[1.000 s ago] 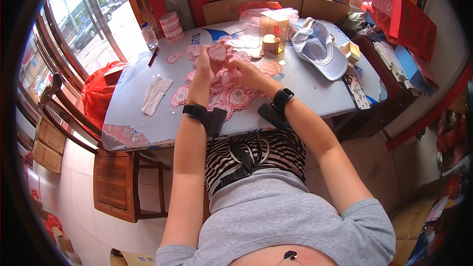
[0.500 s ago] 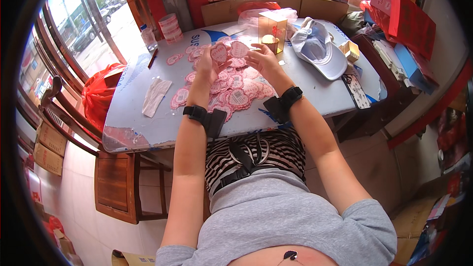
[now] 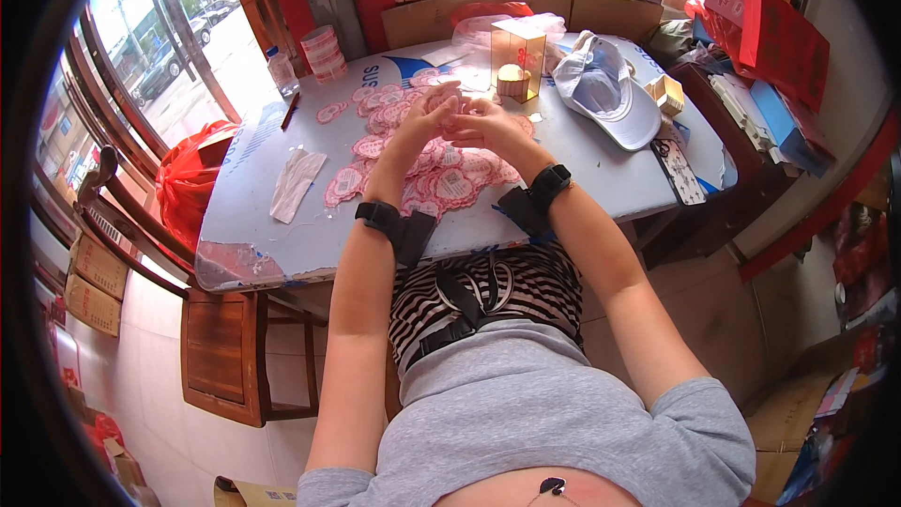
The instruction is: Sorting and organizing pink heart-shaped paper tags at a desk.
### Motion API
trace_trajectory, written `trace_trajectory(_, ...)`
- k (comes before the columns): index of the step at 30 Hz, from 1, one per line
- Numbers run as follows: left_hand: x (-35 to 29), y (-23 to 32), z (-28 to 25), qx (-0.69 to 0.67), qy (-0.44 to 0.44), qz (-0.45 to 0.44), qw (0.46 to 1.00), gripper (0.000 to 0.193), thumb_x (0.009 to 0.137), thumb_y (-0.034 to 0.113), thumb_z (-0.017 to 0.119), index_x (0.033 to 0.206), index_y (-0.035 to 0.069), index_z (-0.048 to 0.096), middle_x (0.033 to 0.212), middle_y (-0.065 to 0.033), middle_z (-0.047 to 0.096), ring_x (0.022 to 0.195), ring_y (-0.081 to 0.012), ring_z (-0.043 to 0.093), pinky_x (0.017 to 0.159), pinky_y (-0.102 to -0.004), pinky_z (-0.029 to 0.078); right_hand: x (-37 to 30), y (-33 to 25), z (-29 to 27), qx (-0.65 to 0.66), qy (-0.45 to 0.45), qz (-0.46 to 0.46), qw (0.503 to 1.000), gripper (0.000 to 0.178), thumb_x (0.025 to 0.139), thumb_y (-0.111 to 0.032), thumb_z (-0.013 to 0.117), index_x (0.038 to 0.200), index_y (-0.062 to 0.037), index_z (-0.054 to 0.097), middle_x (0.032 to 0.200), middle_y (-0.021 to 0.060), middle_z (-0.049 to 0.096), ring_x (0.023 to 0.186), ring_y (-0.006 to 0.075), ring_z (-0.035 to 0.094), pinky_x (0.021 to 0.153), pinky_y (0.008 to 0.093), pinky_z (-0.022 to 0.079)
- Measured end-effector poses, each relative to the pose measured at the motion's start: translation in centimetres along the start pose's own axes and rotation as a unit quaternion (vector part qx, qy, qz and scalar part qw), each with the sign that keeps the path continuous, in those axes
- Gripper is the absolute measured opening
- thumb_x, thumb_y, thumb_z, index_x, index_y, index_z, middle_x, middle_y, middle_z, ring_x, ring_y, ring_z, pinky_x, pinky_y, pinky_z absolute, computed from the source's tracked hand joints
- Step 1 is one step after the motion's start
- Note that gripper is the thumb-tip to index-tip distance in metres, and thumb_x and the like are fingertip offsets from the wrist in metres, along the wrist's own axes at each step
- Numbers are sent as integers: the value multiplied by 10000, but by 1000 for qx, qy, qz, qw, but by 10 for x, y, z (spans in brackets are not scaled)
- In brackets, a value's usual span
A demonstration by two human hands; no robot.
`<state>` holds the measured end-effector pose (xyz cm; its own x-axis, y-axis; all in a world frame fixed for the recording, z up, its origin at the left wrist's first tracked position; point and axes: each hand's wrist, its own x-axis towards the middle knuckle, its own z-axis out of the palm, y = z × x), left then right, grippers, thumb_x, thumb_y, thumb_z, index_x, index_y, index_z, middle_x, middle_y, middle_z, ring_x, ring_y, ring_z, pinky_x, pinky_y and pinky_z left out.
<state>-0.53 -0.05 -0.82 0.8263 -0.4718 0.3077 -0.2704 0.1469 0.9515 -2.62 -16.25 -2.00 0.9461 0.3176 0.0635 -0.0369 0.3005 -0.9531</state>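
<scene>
Pink-edged, heart-shaped paper labels (image 3: pixel 453 188) lie in a loose, overlapping pile at the middle of the table. Above the pile my left hand (image 3: pixel 425 119) and my right hand (image 3: pixel 490 126) meet, fingers curled in toward each other. A bit of pink label (image 3: pixel 449 101) shows between them, gripped by both hands; the fingers cover most of it, and I cannot tell whether it is one piece or more. Just beyond my right hand stands a clear, gold-tinted box (image 3: pixel 530 52) with a small cupcake-like thing (image 3: pixel 512 83) inside.
A blue-grey cap (image 3: pixel 608 94) and a patterned phone-like slab (image 3: pixel 678 172) lie to the right. A crumpled tissue (image 3: pixel 297 185), a pen (image 3: pixel 291 111), a bottle (image 3: pixel 282 72) and pink label rolls (image 3: pixel 324 54) are on the left. A wooden chair (image 3: pixel 223 352) stands at the table's near left.
My hands were apart, with a heart-shaped label upright by the left fingers and another between the hands. Both have come together, fingers closing over the labels.
</scene>
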Motion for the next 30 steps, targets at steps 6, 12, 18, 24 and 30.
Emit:
trace_trajectory(6,-4,16,-7,-116,149,20,982,349,872,94,443,1218,59,476,1092,-129,563,869,-252,639,659,-314,571,4,-2,-11,-234,84,-50,967,348,845,-322,635,973,-7,557,705,107,644,643,170,644,547,243,511)
trace_trajectory(12,-2,14,-22,-190,213,26,958,324,848,95,427,1167,40,439,1150,-152,539,933,-304,625,721,-345,550,-4,4,-14,-519,-23,-107,848,399,770,-351,701,1030,-62,612,905,115,618,825,201,596,700,294,481)
trace_trajectory(18,0,10,-25,-222,218,28,950,310,863,107,434,1169,56,433,1135,-151,554,963,-305,613,765,-362,532,-9,6,-12,-564,-93,-105,814,490,736,-338,734,1094,-46,571,1013,133,501,920,234,534,810,313,440)
trace_trajectory(24,2,9,-26,-199,219,14,955,303,888,111,403,1182,49,443,1078,-131,582,860,-248,633,715,-333,533,-4,6,-9,-493,-48,-126,859,464,721,-267,741,1049,-19,524,1013,163,559,949,269,553,813,339,447)
trace_trajectory(30,6,0,-27,-131,180,-22,975,288,889,149,414,1145,44,493,1047,-119,608,829,-228,638,700,-316,531,-8,-1,-5,-472,50,-60,878,429,775,-277,697,1073,-27,518,1029,134,598,929,221,577,795,318,454)
